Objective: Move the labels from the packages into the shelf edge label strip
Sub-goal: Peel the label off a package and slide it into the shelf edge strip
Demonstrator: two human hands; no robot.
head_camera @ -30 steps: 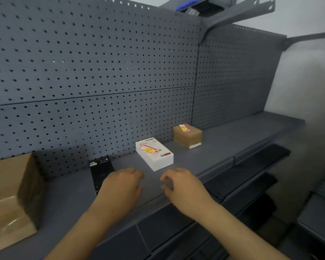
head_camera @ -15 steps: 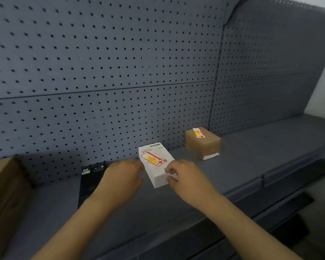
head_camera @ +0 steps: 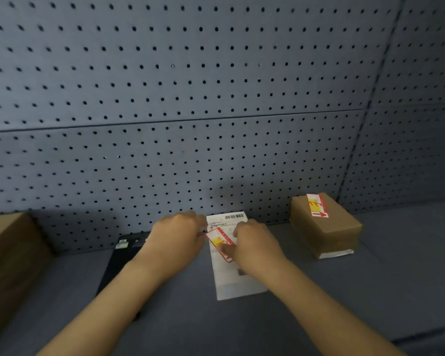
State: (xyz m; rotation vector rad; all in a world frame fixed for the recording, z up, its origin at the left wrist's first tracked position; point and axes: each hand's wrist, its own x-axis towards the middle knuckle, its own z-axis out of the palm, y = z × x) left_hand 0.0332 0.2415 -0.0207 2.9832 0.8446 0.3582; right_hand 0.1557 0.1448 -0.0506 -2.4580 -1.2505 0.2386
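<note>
the white package [head_camera: 235,268] is lain on the grey shelf [head_camera: 370,291], steadied at its left edge by the curled left hand [head_camera: 176,238]. its red-yellow label [head_camera: 220,241] is pinched by the right hand [head_camera: 254,244]. a second label [head_camera: 317,205] is borne by the brown package [head_camera: 329,231] nearby.

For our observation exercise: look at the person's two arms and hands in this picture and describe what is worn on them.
Nothing is worn. Both forearms are bare right down to the bottom edge of the picture, with no sleeve showing. The left hand and right hand have no gloves, and no watch, bracelet or ring can be seen.
</note>
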